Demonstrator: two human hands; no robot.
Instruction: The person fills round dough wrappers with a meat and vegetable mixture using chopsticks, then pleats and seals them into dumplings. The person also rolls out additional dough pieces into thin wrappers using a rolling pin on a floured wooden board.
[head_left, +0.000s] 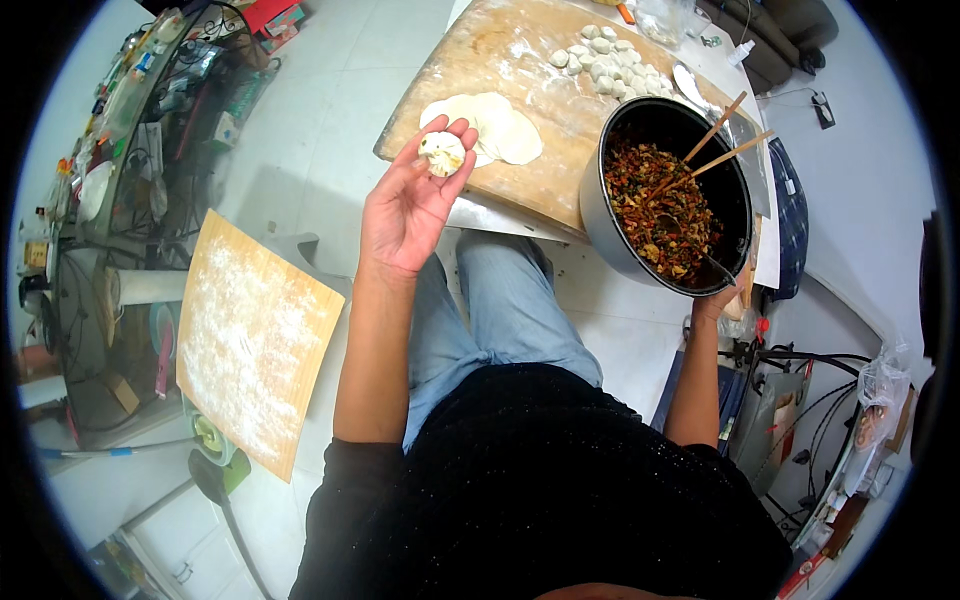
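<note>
My left hand (416, 195), palm up, holds a small round dumpling (441, 154) with a pleated, gathered top in its fingers. Just beyond those fingers, several flat round dough wrappers (517, 135) lie overlapping on the floured wooden board (510, 71). A deep pot (626, 240) with a dark inside stands tilted toward me at the board's near right. Chopped vegetable filling (656, 195) covers its bottom, with a pair of chopsticks (716, 127) and a metal spoon (716, 266) in it. My right hand (721, 301) grips the pot's near right side; the pot hides most of its fingers.
Several small dough pieces (611, 64) are heaped farther back on the board, near a metal spoon (690, 86). To my left is a second floured board (251, 345). Cluttered shelves (135, 135) line the left; cables and bags (885, 390) hang at the right.
</note>
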